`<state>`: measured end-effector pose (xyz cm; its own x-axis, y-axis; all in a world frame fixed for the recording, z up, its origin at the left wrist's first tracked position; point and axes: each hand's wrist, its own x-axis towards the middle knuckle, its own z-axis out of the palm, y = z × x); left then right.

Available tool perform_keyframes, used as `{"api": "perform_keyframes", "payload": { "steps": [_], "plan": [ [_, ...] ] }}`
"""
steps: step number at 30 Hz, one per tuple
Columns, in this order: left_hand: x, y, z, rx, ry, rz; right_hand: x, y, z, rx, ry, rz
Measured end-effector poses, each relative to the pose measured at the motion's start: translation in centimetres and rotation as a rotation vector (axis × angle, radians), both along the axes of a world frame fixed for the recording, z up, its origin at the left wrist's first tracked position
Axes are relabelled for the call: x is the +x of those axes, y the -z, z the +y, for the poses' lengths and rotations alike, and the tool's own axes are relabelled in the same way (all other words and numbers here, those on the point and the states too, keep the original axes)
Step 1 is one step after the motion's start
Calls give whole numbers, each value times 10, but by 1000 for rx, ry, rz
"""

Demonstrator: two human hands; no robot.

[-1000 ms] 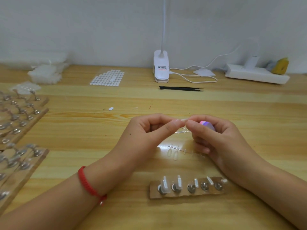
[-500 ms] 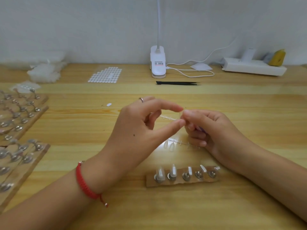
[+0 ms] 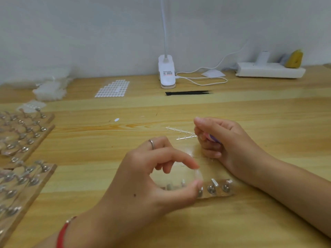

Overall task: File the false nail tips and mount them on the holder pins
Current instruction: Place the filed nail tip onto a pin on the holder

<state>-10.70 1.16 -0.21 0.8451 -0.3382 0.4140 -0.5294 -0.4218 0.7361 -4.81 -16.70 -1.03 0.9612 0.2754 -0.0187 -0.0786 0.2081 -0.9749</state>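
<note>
Left hand (image 3: 152, 178) lowered to holder (image 3: 220, 193), nail tip (image 3: 198, 174) pinched between fingers (image 3: 191, 164)

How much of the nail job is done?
Done: two stripped sprues lie on the table. In hand: the left hand pinches a clear nail tip above the small holder; the right hand grips the nail file. Left: mounting it; the holder's right-end pins seem to carry no tips.

Five pins (image 3: 211, 187), two bare sprues (image 3: 180, 130) on one desk (image 3: 250, 113)
One holder strip (image 3: 217, 195) carries the five pins. Also counted: one clear nail tip (image 3: 198, 173), one pink-and-purple file (image 3: 212, 138), one loose tab (image 3: 116, 119), one tab sheet (image 3: 112, 88), one clip lamp (image 3: 166, 74), one pair of tweezers (image 3: 188, 93), one power strip (image 3: 268, 71), at least three pin boards (image 3: 35, 133).
</note>
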Motion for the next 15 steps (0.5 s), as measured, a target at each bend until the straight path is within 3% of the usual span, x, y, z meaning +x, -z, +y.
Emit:
{"api": "perform_keyframes", "payload": {
  "steps": [8, 15],
  "plan": [
    [0, 16, -3, 139, -26, -117, 1, 0, -1, -13, -25, -8],
    [-1, 16, -4, 113, -31, -66, 2, 1, 0, -15, -36, -10]
  ]
}}
